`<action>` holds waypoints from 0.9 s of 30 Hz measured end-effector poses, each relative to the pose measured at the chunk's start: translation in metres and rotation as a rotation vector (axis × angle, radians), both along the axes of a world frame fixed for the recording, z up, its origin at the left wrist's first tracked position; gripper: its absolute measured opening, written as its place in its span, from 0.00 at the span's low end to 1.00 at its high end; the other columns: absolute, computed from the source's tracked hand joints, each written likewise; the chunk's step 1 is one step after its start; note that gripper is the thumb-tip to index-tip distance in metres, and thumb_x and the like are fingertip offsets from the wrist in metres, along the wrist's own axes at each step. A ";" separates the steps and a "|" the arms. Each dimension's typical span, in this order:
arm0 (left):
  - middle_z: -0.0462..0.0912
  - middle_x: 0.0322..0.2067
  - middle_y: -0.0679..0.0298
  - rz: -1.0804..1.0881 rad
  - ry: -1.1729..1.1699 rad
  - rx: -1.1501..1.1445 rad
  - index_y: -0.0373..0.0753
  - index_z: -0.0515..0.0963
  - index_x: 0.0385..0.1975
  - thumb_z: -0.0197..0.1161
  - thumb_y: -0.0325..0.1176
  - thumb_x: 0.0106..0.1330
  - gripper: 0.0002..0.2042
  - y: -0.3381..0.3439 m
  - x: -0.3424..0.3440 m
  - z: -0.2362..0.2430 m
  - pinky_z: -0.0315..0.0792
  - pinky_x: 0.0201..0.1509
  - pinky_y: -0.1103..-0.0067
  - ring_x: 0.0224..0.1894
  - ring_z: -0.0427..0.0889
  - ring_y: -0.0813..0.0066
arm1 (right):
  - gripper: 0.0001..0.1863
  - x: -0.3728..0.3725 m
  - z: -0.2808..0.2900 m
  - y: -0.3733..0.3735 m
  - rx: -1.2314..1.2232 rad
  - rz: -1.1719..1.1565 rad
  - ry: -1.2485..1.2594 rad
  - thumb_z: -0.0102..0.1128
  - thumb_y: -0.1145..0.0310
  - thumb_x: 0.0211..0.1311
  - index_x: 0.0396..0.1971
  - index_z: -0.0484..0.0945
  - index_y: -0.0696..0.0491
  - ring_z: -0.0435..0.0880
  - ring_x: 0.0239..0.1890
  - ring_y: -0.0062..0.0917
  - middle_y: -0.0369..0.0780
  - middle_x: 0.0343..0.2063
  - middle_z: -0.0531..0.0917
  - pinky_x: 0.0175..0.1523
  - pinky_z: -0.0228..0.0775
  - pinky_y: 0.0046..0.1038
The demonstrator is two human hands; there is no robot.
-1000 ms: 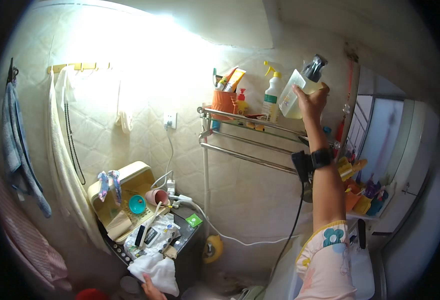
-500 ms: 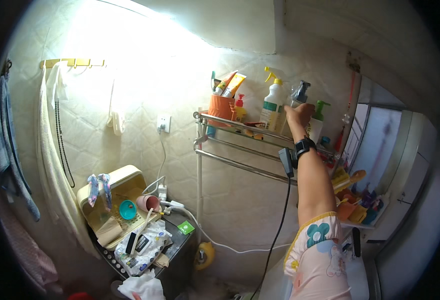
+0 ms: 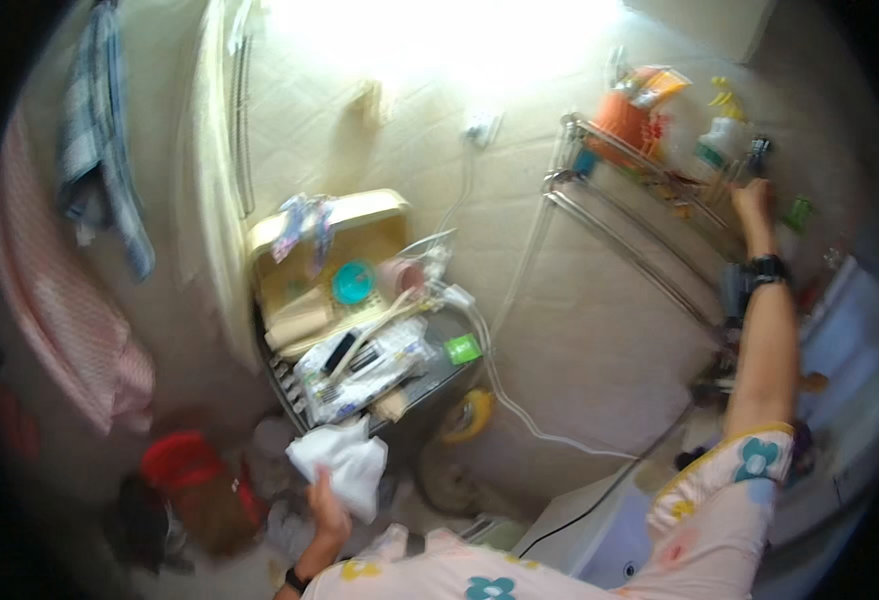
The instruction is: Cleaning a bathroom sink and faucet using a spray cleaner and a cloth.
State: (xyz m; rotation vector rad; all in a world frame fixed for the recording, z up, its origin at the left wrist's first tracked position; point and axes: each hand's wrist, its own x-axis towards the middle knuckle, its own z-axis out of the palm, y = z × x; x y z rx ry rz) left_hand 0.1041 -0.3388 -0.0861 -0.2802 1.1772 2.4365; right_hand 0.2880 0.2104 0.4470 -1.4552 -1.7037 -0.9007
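White cloth (image 3: 345,462), bunched and bright, and it's in the left hand (image 3: 329,512), that grip closed on its lower edge, just in front of the dark surface (image 3: 444,376)! Up high, the right hand (image 3: 755,200) is at the dark-topped pump bottle (image 3: 760,152) on the metal wall rack (image 3: 640,265); blur smears it, so whether that grip is closed or loose, I cannot tell. Beside the bottle, a yellow-headed spray bottle (image 3: 722,138), then an orange cup (image 3: 618,122) of tubes. Down on the surface, a cream basket (image 3: 385,207) holding a turquoise bowl (image 3: 353,283), plus a small green packet (image 3: 463,349).
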 end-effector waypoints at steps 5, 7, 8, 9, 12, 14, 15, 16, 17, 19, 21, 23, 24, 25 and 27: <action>0.67 0.50 0.55 0.043 0.489 -0.186 0.30 0.61 0.52 0.43 0.39 0.66 0.21 -0.009 -0.013 -0.078 0.61 0.56 0.73 0.52 0.67 0.66 | 0.40 -0.007 0.054 0.016 -0.096 0.161 0.035 0.58 0.41 0.44 0.39 0.70 0.69 0.73 0.42 0.42 0.55 0.43 0.71 0.44 0.66 0.37; 0.68 0.49 0.55 0.081 0.274 -0.195 0.29 0.61 0.52 0.43 0.40 0.66 0.21 -0.030 -0.006 -0.040 0.62 0.55 0.74 0.51 0.68 0.66 | 0.39 -0.018 0.006 0.031 0.270 0.237 0.017 0.55 0.42 0.47 0.43 0.66 0.67 0.71 0.44 0.42 0.54 0.44 0.69 0.47 0.63 0.35; 0.69 0.48 0.55 0.050 0.026 -0.066 0.29 0.61 0.51 0.43 0.41 0.66 0.22 -0.029 -0.006 -0.006 0.63 0.55 0.74 0.50 0.70 0.66 | 0.38 -0.008 0.024 -0.014 0.471 0.294 -0.082 0.54 0.44 0.49 0.46 0.64 0.65 0.69 0.47 0.41 0.53 0.47 0.68 0.50 0.62 0.34; 0.70 0.48 0.55 0.103 0.038 -0.097 0.29 0.62 0.51 0.42 0.43 0.66 0.22 -0.043 -0.004 0.006 0.64 0.55 0.74 0.49 0.70 0.65 | 0.37 -0.012 -0.005 -0.010 0.589 0.437 -0.108 0.53 0.46 0.52 0.50 0.62 0.63 0.68 0.50 0.40 0.52 0.49 0.67 0.53 0.61 0.34; 0.70 0.48 0.56 0.098 -0.079 -0.047 0.30 0.61 0.52 0.42 0.45 0.66 0.23 -0.059 0.005 0.030 0.62 0.56 0.72 0.50 0.69 0.64 | 0.33 -0.035 -0.075 -0.139 0.495 0.793 -0.149 0.55 0.53 0.54 0.55 0.58 0.56 0.61 0.58 0.37 0.48 0.55 0.62 0.60 0.54 0.35; 0.69 0.48 0.56 0.173 -0.024 -0.078 0.30 0.61 0.52 0.42 0.44 0.66 0.23 -0.078 0.011 0.035 0.61 0.57 0.72 0.51 0.68 0.64 | 0.29 -0.057 -0.115 -0.203 0.282 1.033 -0.168 0.55 0.63 0.54 0.55 0.59 0.54 0.59 0.59 0.35 0.45 0.56 0.61 0.61 0.51 0.34; 0.69 0.49 0.57 0.222 0.018 -0.097 0.30 0.61 0.52 0.42 0.44 0.66 0.23 -0.084 0.014 0.037 0.60 0.57 0.71 0.52 0.67 0.64 | 0.27 -0.064 -0.134 -0.229 0.170 1.139 -0.179 0.54 0.70 0.54 0.55 0.60 0.54 0.59 0.59 0.35 0.44 0.56 0.62 0.61 0.51 0.33; 0.69 0.49 0.57 0.222 0.014 -0.098 0.30 0.61 0.52 0.42 0.44 0.66 0.23 -0.088 0.017 0.041 0.60 0.57 0.71 0.52 0.67 0.64 | 0.29 -0.068 -0.150 -0.256 0.028 1.167 -0.195 0.56 0.71 0.50 0.55 0.60 0.53 0.57 0.60 0.35 0.45 0.57 0.61 0.62 0.49 0.33; 0.69 0.49 0.56 0.236 -0.040 -0.160 0.31 0.61 0.52 0.42 0.45 0.66 0.24 -0.092 0.020 0.045 0.59 0.58 0.71 0.52 0.67 0.64 | 0.31 -0.070 -0.166 -0.274 -0.119 1.191 -0.209 0.58 0.73 0.47 0.55 0.61 0.53 0.56 0.61 0.36 0.45 0.57 0.60 0.63 0.48 0.34; 0.69 0.48 0.56 0.234 -0.106 -0.224 0.31 0.61 0.52 0.43 0.45 0.65 0.24 -0.096 0.023 0.045 0.59 0.58 0.70 0.52 0.67 0.63 | 0.31 -0.070 -0.198 -0.284 -0.312 1.277 -0.239 0.60 0.77 0.42 0.51 0.63 0.54 0.53 0.61 0.40 0.47 0.57 0.58 0.62 0.47 0.36; 0.69 0.49 0.56 0.214 -0.079 -0.161 0.31 0.61 0.52 0.45 0.46 0.64 0.25 -0.103 0.028 0.035 0.59 0.57 0.70 0.52 0.67 0.62 | 0.29 -0.073 -0.243 -0.270 -0.472 1.316 -0.213 0.60 0.75 0.43 0.50 0.64 0.55 0.54 0.61 0.40 0.47 0.57 0.59 0.61 0.48 0.36; 0.68 0.49 0.56 0.231 -0.096 -0.107 0.33 0.61 0.52 0.46 0.48 0.62 0.26 -0.124 0.029 0.012 0.59 0.57 0.69 0.52 0.66 0.60 | 0.24 -0.085 -0.291 -0.262 -0.722 1.381 -0.140 0.61 0.71 0.45 0.46 0.68 0.56 0.58 0.58 0.40 0.47 0.55 0.61 0.60 0.51 0.35; 0.68 0.49 0.56 0.205 -0.110 -0.092 0.33 0.61 0.52 0.46 0.48 0.62 0.26 -0.122 0.030 0.011 0.59 0.57 0.69 0.52 0.66 0.60 | 0.22 -0.079 -0.305 -0.257 -0.814 1.356 -0.099 0.61 0.69 0.46 0.44 0.70 0.57 0.60 0.57 0.40 0.48 0.54 0.62 0.59 0.53 0.34; 0.68 0.50 0.56 0.209 -0.145 -0.047 0.34 0.62 0.52 0.46 0.50 0.62 0.26 -0.119 0.033 0.017 0.59 0.58 0.68 0.52 0.66 0.59 | 0.20 -0.076 -0.320 -0.251 -0.903 1.341 -0.055 0.61 0.69 0.47 0.42 0.71 0.57 0.63 0.56 0.39 0.47 0.52 0.65 0.58 0.54 0.33; 0.67 0.51 0.56 0.242 -0.144 -0.065 0.37 0.62 0.53 0.44 0.53 0.61 0.27 -0.124 0.037 0.010 0.58 0.59 0.68 0.53 0.65 0.58 | 0.17 -0.074 -0.362 -0.236 -1.017 1.370 0.017 0.61 0.68 0.48 0.39 0.73 0.57 0.68 0.52 0.35 0.46 0.48 0.70 0.55 0.59 0.30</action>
